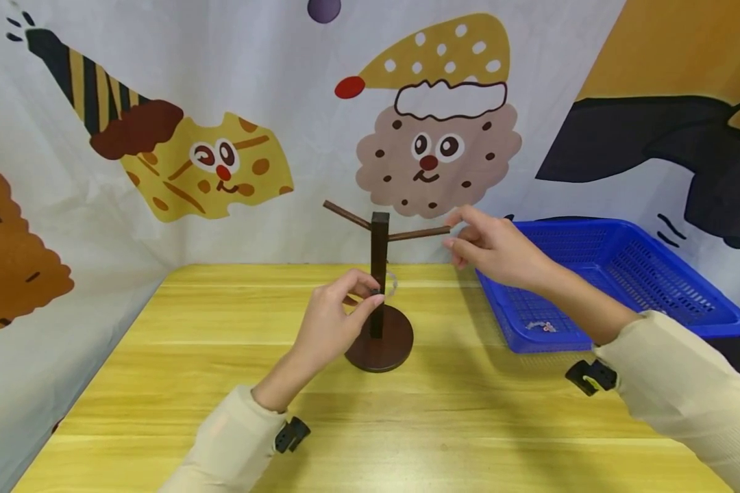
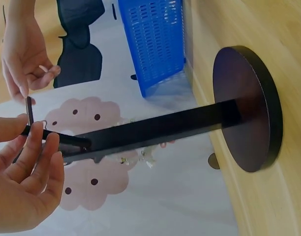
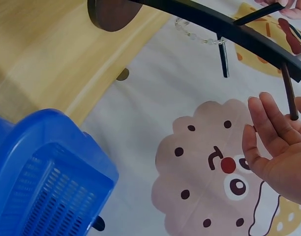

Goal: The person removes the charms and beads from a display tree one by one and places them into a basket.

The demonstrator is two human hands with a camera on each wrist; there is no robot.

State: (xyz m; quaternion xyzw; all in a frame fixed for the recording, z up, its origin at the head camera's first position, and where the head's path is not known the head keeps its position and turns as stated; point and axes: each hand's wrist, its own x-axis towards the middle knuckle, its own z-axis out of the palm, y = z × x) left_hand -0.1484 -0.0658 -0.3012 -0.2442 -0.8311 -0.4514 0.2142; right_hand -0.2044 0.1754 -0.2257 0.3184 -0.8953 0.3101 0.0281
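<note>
A dark brown wooden stand (image 1: pixel 379 257) with a round base (image 2: pixel 246 108) and several side pegs stands upright on the table. My left hand (image 1: pixel 336 318) pinches the tip of a lower peg (image 2: pixel 67 140) that points toward me. At the upper right peg (image 1: pixel 419 233), the thumb and forefinger of my right hand (image 1: pixel 493 250) lie on either side of its end; a small gap shows in the head view. The other fingers are loosely bent. A clear beaded bracelet (image 3: pixel 195 37) hangs from a peg on the far side, partly hidden by the post in the head view.
A blue plastic basket (image 1: pixel 623 229) stands at the right of the table (image 1: pixel 222 329). Inside it lies a small bracelet (image 1: pixel 543 326) with a pinkish bead or charm. Behind the table hangs a cloth (image 1: pixel 321 137) printed with cartoon biscuits and cheese.
</note>
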